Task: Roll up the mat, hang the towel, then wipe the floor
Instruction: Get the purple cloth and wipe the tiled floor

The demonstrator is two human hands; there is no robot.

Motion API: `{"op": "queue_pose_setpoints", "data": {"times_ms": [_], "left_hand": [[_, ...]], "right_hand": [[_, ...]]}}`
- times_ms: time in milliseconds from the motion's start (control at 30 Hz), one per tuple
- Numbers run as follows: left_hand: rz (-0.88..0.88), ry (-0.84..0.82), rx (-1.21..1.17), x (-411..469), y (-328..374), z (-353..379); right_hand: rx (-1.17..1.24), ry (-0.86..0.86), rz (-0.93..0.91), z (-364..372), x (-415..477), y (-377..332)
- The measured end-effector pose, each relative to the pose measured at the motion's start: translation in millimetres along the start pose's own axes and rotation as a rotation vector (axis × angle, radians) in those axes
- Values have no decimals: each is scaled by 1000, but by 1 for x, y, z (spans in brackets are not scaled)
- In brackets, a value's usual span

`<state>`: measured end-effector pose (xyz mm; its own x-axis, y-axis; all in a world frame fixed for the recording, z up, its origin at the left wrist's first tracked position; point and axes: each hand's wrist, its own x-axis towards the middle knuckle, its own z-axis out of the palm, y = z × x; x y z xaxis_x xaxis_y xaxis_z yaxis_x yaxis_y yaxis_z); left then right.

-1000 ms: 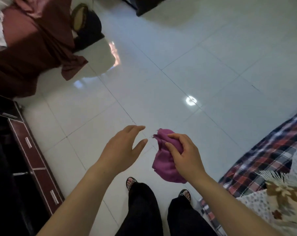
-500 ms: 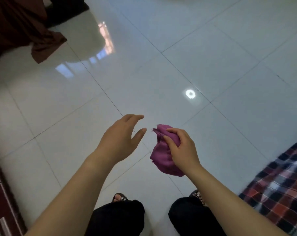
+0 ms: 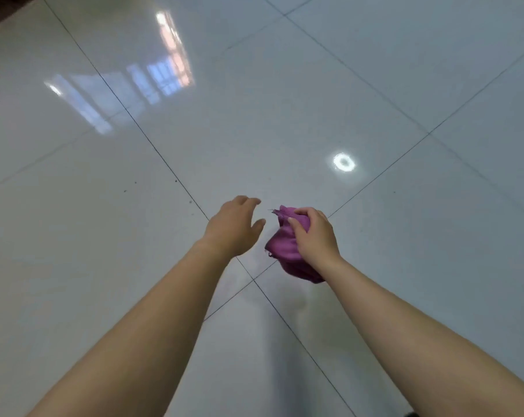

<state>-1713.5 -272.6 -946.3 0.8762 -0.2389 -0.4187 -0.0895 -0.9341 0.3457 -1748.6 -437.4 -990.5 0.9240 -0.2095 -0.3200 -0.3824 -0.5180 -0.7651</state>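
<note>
Over the shiny white tile floor (image 3: 284,100) we held both arms out. Our right hand (image 3: 313,236) was closed around a bunched-up purple cloth (image 3: 281,251) — thumb and fingers pinched its top, and the rest hung down below the wrist. Our left hand (image 3: 232,228) was just beside the cloth but not touching it — fingers spread a little and curved, holding nothing. A round light spot (image 3: 344,162) and a window glow (image 3: 164,76) shone on the tiles.
</note>
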Motion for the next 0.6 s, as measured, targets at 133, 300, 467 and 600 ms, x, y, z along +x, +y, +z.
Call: {"op": "queue_pose_setpoints", "data": {"times_ms": [133, 300, 467, 600], "left_hand": [[-76, -92, 96, 6, -25, 80], [-121, -142, 143, -7, -50, 126], [-85, -78, 189, -11, -63, 134], [-108, -46, 180, -14, -73, 131]], "right_hand": [[-222, 32, -90, 30, 18, 51], [-549, 149, -264, 58, 5, 81], [-735, 113, -505, 78, -25, 110], [-792, -23, -711, 80, -30, 121]]}}
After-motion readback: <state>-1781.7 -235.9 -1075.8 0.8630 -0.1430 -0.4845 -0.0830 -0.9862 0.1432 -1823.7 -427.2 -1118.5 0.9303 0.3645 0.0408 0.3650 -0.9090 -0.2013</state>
